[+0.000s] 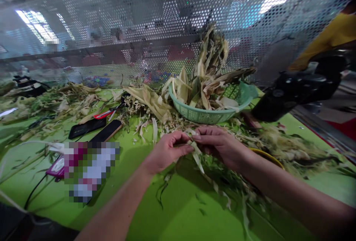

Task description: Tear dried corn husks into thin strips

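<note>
My left hand (174,146) is closed, thumb and fingers pinching a pale strip of corn husk (197,158). From the other side my right hand (215,141) grips the same strip, its fingertips nearly touching the left ones. The strip's loose end hangs down toward the green table (178,211). Just beyond the hands stands a light green plastic basket (207,115) holding dried corn husks (204,81). Shredded husk and greenery lie under and beside my right wrist, partly covering a yellow rim (267,155).
On the left lie a dark phone (107,131), another black flat device (86,127), red-handled scissors (103,114) and a magenta case (55,167) with cables. A black machine (289,89) stands right, near a person's yellow sleeve (322,42). A perforated metal screen (144,55) closes the back.
</note>
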Motion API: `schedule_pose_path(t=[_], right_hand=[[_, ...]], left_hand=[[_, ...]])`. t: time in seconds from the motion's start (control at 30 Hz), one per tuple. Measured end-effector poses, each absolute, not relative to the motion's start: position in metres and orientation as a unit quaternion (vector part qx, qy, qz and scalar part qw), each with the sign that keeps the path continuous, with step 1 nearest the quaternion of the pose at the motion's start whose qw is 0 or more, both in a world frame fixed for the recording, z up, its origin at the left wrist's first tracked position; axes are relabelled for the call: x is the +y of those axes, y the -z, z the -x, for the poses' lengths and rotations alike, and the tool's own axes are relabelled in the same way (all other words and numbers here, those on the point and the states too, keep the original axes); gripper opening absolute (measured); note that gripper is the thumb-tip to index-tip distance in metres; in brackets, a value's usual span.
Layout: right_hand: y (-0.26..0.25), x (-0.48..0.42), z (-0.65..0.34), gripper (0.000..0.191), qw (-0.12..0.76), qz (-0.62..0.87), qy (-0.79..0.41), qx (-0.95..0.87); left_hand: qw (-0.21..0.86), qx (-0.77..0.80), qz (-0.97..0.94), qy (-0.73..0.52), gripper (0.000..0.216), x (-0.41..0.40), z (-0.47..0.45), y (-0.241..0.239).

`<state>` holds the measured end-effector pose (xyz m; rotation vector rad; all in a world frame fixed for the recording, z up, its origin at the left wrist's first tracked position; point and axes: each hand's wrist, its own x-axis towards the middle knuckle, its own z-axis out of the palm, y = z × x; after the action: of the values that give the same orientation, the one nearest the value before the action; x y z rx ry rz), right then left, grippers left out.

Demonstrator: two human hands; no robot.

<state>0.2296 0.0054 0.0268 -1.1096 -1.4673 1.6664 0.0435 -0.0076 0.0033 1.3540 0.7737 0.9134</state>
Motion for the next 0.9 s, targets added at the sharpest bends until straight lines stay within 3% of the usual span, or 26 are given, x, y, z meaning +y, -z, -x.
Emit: schedule_pose_path(t=[0.37, 0.6, 0.9], right_hand=[[-0.041, 0.015, -0.243, 0.037, 0.315, 0.445, -0.577, -0.608], [-0.069, 0.008, -0.249, 0.030, 0.395, 0.442, -0.545, -0.593], [-0.090, 0.003, -0.262, 0.022, 0.485, 0.444, -0.488, -0.574]], left_hand=[[0.615, 0.395, -0.540, -0.418, 0.027, -0.003, -0.039, -0.004], [0.481, 0.472, -0.640, -0.370, 0.018, 0.001, -0.032, -0.007], [0.474, 0.486, -0.661, -0.318, 0.020, 0.007, -0.024, -0.007]])
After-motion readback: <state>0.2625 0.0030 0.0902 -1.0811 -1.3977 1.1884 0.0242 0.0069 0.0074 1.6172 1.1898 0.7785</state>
